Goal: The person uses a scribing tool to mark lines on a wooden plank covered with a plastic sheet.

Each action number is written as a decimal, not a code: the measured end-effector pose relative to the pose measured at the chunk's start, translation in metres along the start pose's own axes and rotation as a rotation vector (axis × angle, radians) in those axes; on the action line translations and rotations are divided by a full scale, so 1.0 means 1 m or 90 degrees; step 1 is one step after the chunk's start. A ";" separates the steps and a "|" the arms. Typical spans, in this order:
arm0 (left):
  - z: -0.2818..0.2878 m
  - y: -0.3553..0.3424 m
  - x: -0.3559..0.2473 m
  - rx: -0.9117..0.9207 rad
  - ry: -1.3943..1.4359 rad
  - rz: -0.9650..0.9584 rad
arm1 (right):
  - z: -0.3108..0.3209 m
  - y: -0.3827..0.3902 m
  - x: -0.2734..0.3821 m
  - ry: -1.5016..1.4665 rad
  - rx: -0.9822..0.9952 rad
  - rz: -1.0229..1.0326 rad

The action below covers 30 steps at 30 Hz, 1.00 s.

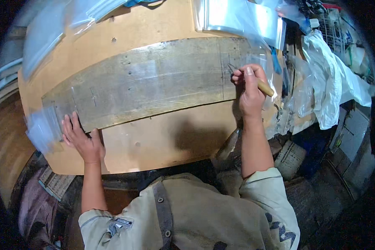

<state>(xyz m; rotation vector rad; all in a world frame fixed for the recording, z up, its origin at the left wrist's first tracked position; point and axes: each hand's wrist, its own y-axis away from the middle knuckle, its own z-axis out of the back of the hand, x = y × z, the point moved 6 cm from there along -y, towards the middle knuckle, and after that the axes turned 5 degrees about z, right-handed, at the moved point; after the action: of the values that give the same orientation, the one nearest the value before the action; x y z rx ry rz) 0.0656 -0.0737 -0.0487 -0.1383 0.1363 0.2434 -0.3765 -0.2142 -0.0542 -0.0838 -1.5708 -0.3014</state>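
Note:
A long, worn board (154,79) with a greyish-brown face and several dark marks lies across the tan tabletop. My left hand (82,139) rests with fingers spread on the left end of the board, beside a small stack of clear plastic sheets (43,129). Over the right end of the board, my right hand (253,85) is closed round an awl (265,88) with a wooden handle. Its thin pointed metal tip sticks out to the left of my fingers, close to a dark line across the board. Whether the tip touches the surface I cannot tell.
Clear plastic bags (237,18) lie in a pile at the table's far right, with more plastic sheets (46,39) at the far left. A white plastic bag (325,79) hangs past the right edge. Below on the right stands a bucket (291,158).

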 end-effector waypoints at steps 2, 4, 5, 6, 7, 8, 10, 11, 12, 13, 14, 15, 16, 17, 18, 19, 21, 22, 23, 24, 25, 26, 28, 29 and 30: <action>0.002 0.000 -0.001 0.009 -0.021 0.013 | -0.001 -0.004 0.002 0.014 0.002 0.010; 0.002 -0.001 -0.002 0.010 -0.030 0.018 | -0.002 -0.005 0.004 0.016 0.011 0.002; 0.002 0.000 -0.002 0.007 -0.031 0.013 | -0.003 -0.005 0.006 0.014 0.016 0.012; 0.002 0.000 -0.001 0.004 -0.032 0.008 | -0.002 -0.005 0.008 0.020 0.023 0.016; 0.002 0.000 0.000 0.001 -0.034 0.003 | -0.002 -0.005 0.009 0.026 0.031 0.019; 0.002 0.000 0.001 -0.002 -0.037 0.003 | -0.002 -0.005 0.009 0.031 0.038 0.022; 0.002 0.000 0.000 -0.005 -0.042 0.004 | 0.000 -0.005 0.009 0.045 0.033 0.008; 0.001 0.000 -0.001 -0.007 -0.039 0.005 | 0.001 -0.006 0.009 0.052 0.030 0.000; 0.001 0.000 -0.002 -0.008 -0.036 0.006 | 0.001 -0.006 0.010 0.064 0.033 0.008; 0.001 0.000 -0.002 -0.009 -0.034 0.008 | 0.000 -0.007 0.011 0.075 0.037 0.015; 0.001 0.000 -0.003 -0.010 -0.033 0.006 | -0.001 -0.008 0.012 0.086 0.041 0.022; 0.001 0.000 -0.003 -0.012 -0.031 0.004 | -0.001 -0.009 0.012 0.085 0.049 0.023; 0.001 0.000 -0.003 -0.014 -0.029 0.002 | 0.000 -0.009 0.012 0.084 0.057 0.024; 0.000 0.000 -0.001 -0.016 -0.033 -0.002 | 0.000 -0.009 0.012 0.084 0.065 0.025; -0.001 0.000 0.001 -0.018 -0.036 -0.006 | 0.001 -0.009 0.012 0.080 0.055 0.021; -0.001 0.000 0.001 -0.021 -0.040 -0.010 | 0.002 -0.009 0.012 0.076 0.045 0.018; 0.001 -0.001 -0.001 -0.023 -0.039 -0.006 | 0.003 -0.010 0.011 0.067 0.034 0.011; 0.001 -0.001 -0.001 -0.024 -0.038 -0.003 | 0.003 -0.010 0.010 0.062 0.032 0.008; 0.000 0.000 0.000 -0.024 -0.038 -0.002 | 0.003 -0.010 0.009 0.057 0.031 0.006; -0.001 0.001 0.000 -0.024 -0.038 -0.001 | 0.003 -0.010 0.008 0.060 0.034 0.006; 0.000 0.001 0.000 -0.024 -0.039 0.000 | 0.003 -0.010 0.008 0.062 0.036 0.007; -0.001 0.001 0.001 -0.023 -0.037 0.000 | 0.003 -0.010 0.009 0.064 0.038 0.007; -0.002 0.001 0.002 -0.021 -0.033 0.000 | 0.004 -0.010 0.009 0.089 0.052 0.012; -0.002 0.000 0.002 -0.019 -0.032 0.000 | 0.003 -0.010 0.010 0.102 0.060 0.015; -0.002 0.000 0.002 -0.018 -0.030 0.001 | 0.003 -0.010 0.010 0.100 0.063 0.012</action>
<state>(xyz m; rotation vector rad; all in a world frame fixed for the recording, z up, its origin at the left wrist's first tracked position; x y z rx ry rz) 0.0673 -0.0732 -0.0512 -0.1597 0.0863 0.2500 -0.3819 -0.2244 -0.0452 0.0019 -1.4259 -0.2109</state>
